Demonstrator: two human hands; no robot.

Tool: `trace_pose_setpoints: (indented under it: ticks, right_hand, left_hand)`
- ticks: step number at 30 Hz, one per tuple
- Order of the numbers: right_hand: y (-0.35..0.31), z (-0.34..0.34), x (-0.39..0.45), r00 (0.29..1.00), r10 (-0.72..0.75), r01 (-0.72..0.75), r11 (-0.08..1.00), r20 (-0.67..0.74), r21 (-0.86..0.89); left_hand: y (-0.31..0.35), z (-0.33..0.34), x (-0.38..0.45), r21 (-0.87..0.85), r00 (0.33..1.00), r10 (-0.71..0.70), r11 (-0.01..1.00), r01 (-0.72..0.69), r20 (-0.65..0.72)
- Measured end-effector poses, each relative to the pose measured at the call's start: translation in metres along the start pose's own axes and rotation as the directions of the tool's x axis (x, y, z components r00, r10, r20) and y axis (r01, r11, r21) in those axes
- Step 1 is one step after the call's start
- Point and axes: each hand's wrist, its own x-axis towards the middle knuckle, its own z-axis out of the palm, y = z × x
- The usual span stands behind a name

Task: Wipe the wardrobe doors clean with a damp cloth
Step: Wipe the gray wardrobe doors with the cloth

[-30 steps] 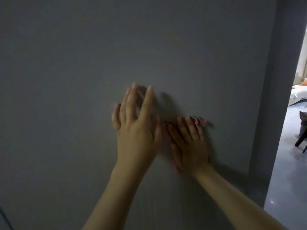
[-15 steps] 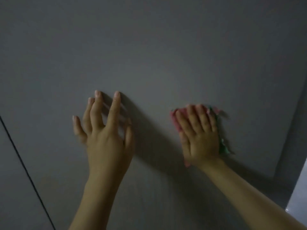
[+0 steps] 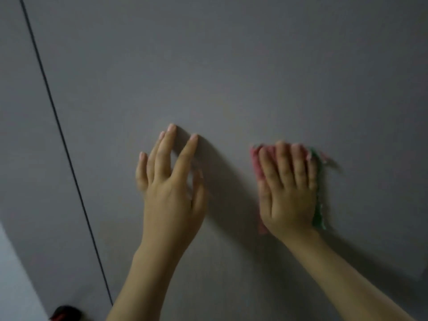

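Your left hand (image 3: pixel 170 200) lies spread on the grey wardrobe door (image 3: pixel 231 66), fingers (image 3: pixel 165 147) straight and splayed, tips touching the panel, holding nothing. At its 3 o'clock, well apart, your right hand (image 3: pixel 289 195) presses the pink-and-green cloth (image 3: pixel 318 205) flat against the door, its fingers straight and close together. The door seam (image 3: pixel 67 154) runs at your left hand's 9 o'clock.

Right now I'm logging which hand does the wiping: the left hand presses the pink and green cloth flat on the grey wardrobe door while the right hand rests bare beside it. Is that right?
Not quite: the hands are swapped. In the head view the right hand presses the cloth flat on the wardrobe door, and the left hand rests bare beside it.
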Motion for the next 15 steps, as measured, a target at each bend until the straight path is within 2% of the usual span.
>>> trace_pose_setpoints:
  ticks: [2,3,4,6,8,10,12,15]
  right_hand:
    - [-0.024,0.003,0.018,0.981,0.183,-0.184,0.983,-0.068,0.001]
    - [-0.038,0.006,0.02,0.974,0.213,-0.212,0.977,-0.072,0.013]
    - [-0.051,0.009,0.016,0.985,0.168,-0.167,0.986,-0.049,0.022]
    - [-0.066,0.015,-0.008,0.994,-0.091,0.089,0.995,0.059,0.034]
    - [-0.058,0.016,-0.028,0.924,-0.348,0.345,0.938,0.157,0.043]
    - [-0.046,0.015,-0.026,0.898,-0.412,0.41,0.911,0.153,0.049]
    - [-0.048,0.012,-0.008,0.949,-0.301,0.298,0.954,0.094,0.045]
    - [-0.08,0.015,0.026,1.0,0.008,-0.007,1.0,-0.02,0.017]
  left_hand:
    - [-0.01,-0.007,-0.003,-0.015,0.996,-0.083,0.996,0.083,-0.039]
    - [-0.014,-0.01,-0.004,-0.017,0.991,-0.123,0.992,0.122,-0.059]
    - [-0.018,-0.013,-0.004,-0.016,0.985,-0.154,0.988,0.153,-0.078]
    - [-0.026,-0.019,-0.005,-0.007,0.98,-0.171,0.985,0.171,-0.101]
    - [-0.036,-0.027,-0.006,0.002,0.982,-0.152,0.988,0.153,-0.109]
    - [-0.048,-0.036,-0.006,0.027,0.983,-0.147,0.988,0.151,-0.113]
    - [-0.062,-0.043,-0.005,0.055,0.982,-0.164,0.984,0.17,-0.096]
    - [-0.078,-0.048,-0.007,0.083,0.978,-0.203,0.975,0.207,-0.054]
